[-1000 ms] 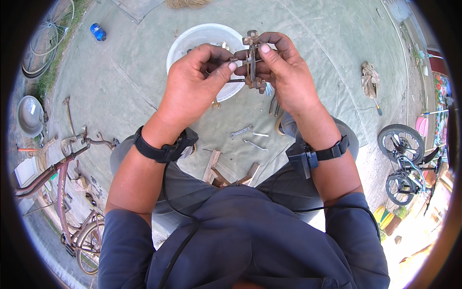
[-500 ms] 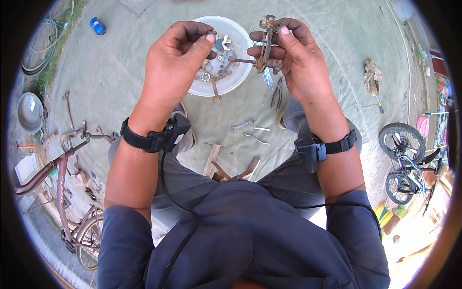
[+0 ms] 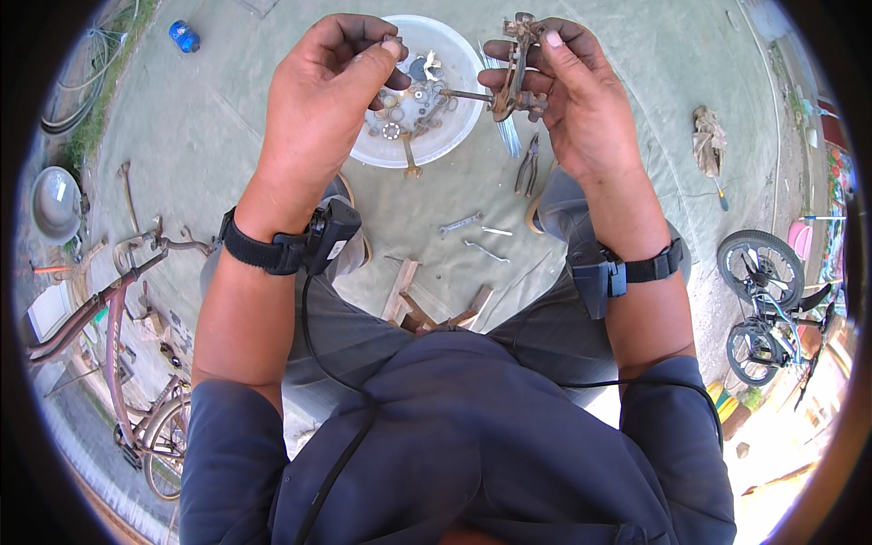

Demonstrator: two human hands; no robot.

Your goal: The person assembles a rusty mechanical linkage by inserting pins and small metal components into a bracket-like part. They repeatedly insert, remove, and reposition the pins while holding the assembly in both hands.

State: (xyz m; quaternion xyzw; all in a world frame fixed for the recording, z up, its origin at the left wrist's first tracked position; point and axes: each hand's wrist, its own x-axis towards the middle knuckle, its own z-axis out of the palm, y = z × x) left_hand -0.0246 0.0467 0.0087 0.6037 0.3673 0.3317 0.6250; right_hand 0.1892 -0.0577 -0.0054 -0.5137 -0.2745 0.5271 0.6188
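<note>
Over the far part of the ground, my right hand (image 3: 595, 113) grips a rusty bicycle brake caliper (image 3: 515, 77). A long thin bolt (image 3: 468, 94) juts from it toward the left. My left hand (image 3: 327, 95) pinches a small dark metal piece (image 3: 398, 42) between thumb and fingers; its exact kind is too small to tell. Between and below both hands stands a round white basin (image 3: 391, 160) with washers, rings, nuts and other small parts. A flat wrench (image 3: 412, 163) leans over its near rim. The two hands are apart from each other.
Right of the basin lie pliers (image 3: 527, 165) and thin wire-like rods (image 3: 509, 136). Small wrenches (image 3: 460, 223) rest on the green sheet between my legs, near a wooden frame (image 3: 400, 291). A bicycle frame (image 3: 116, 336) is at left, a small bicycle (image 3: 763, 272) at right.
Both hands have risen a little in the picture, and the right hand with the caliper has shifted slightly right. The basin also appears higher. Each hand keeps its hold.
</note>
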